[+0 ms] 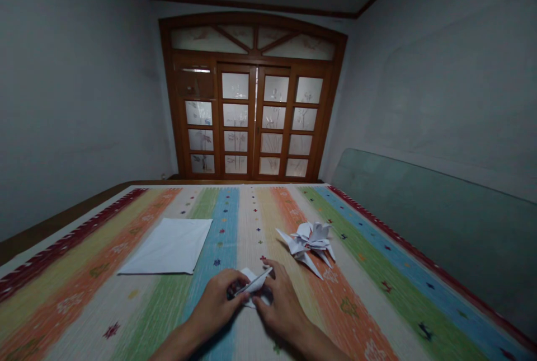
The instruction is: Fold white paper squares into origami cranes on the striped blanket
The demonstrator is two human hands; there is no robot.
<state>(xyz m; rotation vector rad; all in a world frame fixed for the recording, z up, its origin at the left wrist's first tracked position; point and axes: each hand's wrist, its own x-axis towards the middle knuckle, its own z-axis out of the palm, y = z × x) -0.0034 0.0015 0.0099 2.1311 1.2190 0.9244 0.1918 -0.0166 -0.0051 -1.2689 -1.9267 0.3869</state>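
A small, partly folded piece of white paper (255, 284) lies low on the striped mat between my two hands. My left hand (218, 301) pinches its left side with curled fingers. My right hand (282, 304) presses on its right side, fingers bent over the fold. A finished white origami figure (309, 240) with pointed flaps rests on the mat just beyond my right hand. A stack of flat white paper sheets (170, 246) lies to the upper left of my left hand.
The striped, multicoloured mat (377, 294) covers the whole surface. A green padded panel (440, 226) leans along the right wall. A wooden door with frosted glass panes (251, 120) stands at the far end.
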